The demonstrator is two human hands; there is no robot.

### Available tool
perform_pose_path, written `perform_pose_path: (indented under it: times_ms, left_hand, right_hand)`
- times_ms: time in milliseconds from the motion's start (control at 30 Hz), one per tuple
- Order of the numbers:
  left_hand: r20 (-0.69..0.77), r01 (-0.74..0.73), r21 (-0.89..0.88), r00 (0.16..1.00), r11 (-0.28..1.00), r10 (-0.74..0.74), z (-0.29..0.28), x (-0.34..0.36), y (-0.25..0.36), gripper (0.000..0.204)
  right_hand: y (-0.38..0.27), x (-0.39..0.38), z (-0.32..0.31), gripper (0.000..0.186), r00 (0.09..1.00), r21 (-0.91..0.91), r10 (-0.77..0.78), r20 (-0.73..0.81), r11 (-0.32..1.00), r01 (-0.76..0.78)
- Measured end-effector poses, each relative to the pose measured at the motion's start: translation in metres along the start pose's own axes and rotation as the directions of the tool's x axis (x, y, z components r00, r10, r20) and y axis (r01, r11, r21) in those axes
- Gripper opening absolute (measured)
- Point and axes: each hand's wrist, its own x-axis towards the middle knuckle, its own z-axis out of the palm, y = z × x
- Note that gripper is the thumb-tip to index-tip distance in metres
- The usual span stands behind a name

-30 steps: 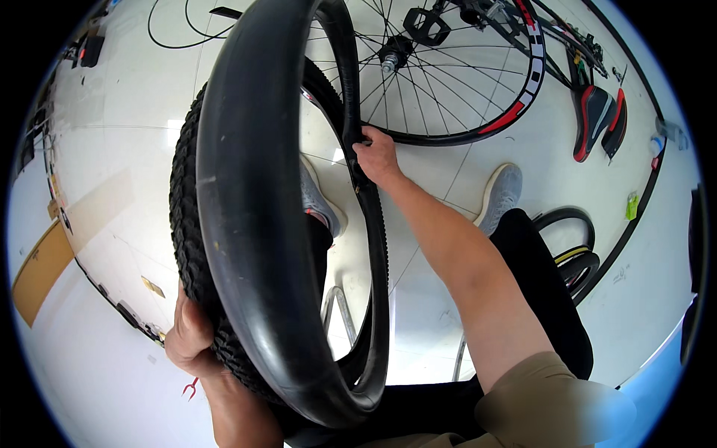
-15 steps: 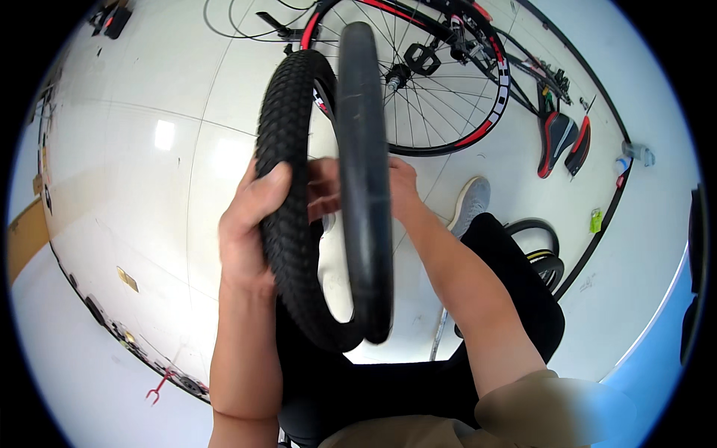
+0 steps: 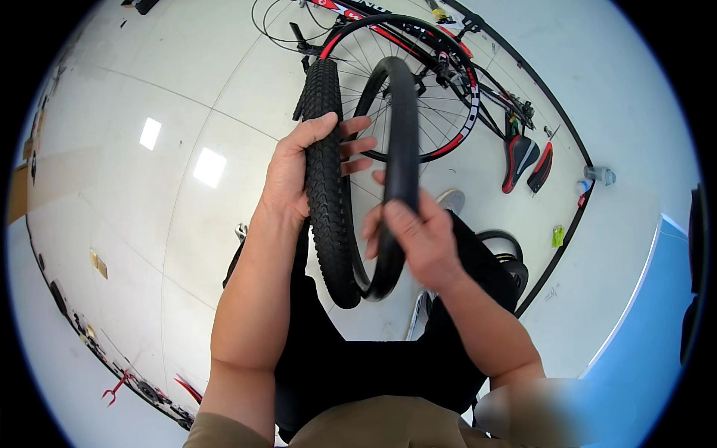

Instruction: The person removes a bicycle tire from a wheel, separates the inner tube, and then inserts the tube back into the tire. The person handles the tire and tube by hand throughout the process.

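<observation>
My left hand [image 3: 295, 160] holds a black knobby bicycle tire [image 3: 327, 231] upright, thumb over the tread and fingers showing past its right side. A smooth black inner tube [image 3: 403, 127] forms a loop beside the tire's right side, meeting it at the bottom. Low on the tube's right side, my right hand [image 3: 418, 235] grips it, slightly blurred.
A partly dismantled bicycle with a red-and-black rim [image 3: 469, 116] lies beyond my hands, with a saddle [image 3: 517, 160] and a clear bottle [image 3: 597, 175] to its right. Tire loops [image 3: 506, 243] lie by my right leg. Various parts [image 3: 142, 384] line the left edge.
The tire and tube have moved away from me and turned narrower in view. My left hand has risen along the tire; my right hand has moved down the tube, nearer me.
</observation>
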Motion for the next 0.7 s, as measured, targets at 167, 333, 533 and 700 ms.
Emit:
perform_pose_path:
  times_ms: [167,333,533,700]
  left_hand:
    - [0.214,0.07,-0.023,0.975,0.997,-0.063,-0.005,-0.002,-0.006,0.059]
    - [0.291,0.031,0.158,0.954,0.987,-0.077,-0.016,-0.006,-0.003,0.074]
    - [0.157,-0.046,0.121,0.987,0.992,0.027,0.002,-0.015,-0.018,0.083]
    - [0.154,-0.067,0.127,0.987,0.99,0.047,0.021,-0.031,-0.016,0.086]
  right_hand:
    - [0.034,0.015,0.026,0.034,0.957,-0.42,-0.289,0.017,0.867,0.269]
    - [0.045,0.028,0.022,0.048,0.982,-0.315,-0.175,0.076,0.93,0.19]
    - [0.043,0.028,0.012,0.062,0.95,0.074,0.136,0.281,0.984,-0.163]
    - [0.034,0.015,0.005,0.058,0.932,0.036,0.05,0.359,0.997,-0.067]
